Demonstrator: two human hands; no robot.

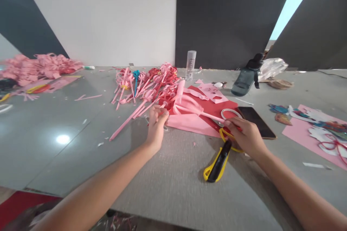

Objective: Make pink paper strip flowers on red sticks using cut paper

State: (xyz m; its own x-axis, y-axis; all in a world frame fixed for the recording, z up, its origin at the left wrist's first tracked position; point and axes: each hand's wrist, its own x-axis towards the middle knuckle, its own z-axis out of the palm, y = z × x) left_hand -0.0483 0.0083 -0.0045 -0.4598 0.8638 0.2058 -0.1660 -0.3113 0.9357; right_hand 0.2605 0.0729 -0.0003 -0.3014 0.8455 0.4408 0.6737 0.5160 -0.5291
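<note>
My right hand [242, 133] pinches the thin rolled stem of a pink paper flower [188, 105], whose loops point left. My left hand [157, 122] is closed, thumb against fingers, beside the flower's looped end and some red paper loops; what lies between its fingertips is too small to make out. Under the flower are a pink paper sheet [195, 124] and a red sheet [208, 105]. Scissors with yellow handles [224, 135] lie beneath my right hand, partly hidden by it. Just in front is a yellow and black utility knife [217, 162].
A pile of pink and red paper flowers [148, 86] lies behind my left hand. A phone [256, 122], white ring [230, 113], dark bottle [244, 79] and clear cylinder [191, 65] stand or lie around. Decorated pink paper [306, 135] is at right, a pink heap [40, 66] far left.
</note>
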